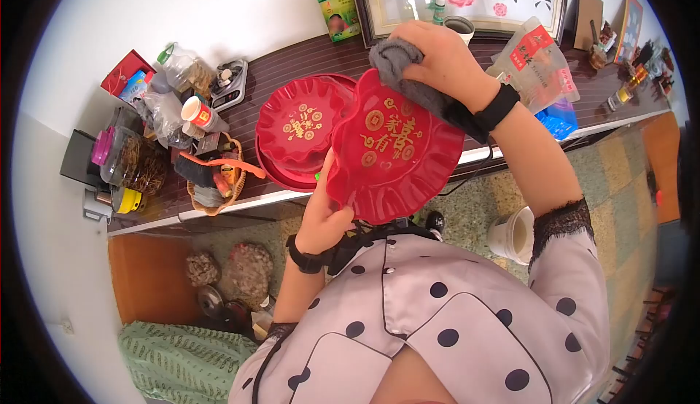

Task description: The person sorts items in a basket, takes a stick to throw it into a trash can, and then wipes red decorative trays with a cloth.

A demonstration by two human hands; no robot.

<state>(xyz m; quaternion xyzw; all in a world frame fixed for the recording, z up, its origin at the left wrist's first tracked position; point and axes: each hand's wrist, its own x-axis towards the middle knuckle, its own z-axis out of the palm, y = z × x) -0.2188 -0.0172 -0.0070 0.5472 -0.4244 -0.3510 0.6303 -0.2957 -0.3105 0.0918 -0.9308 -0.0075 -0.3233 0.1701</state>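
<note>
Gray cloth (394, 60) against red tray (397, 157)

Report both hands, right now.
Left hand: closed, gripping the tilted red plate by its edge.
Right hand: closed, holding the grey cloth at that plate's rim.

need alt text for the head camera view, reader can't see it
A person's left hand holds a scalloped red tray while the right hand holds a grey cloth at its edge. A similar tray lies on the dark, cluttered table.
</note>
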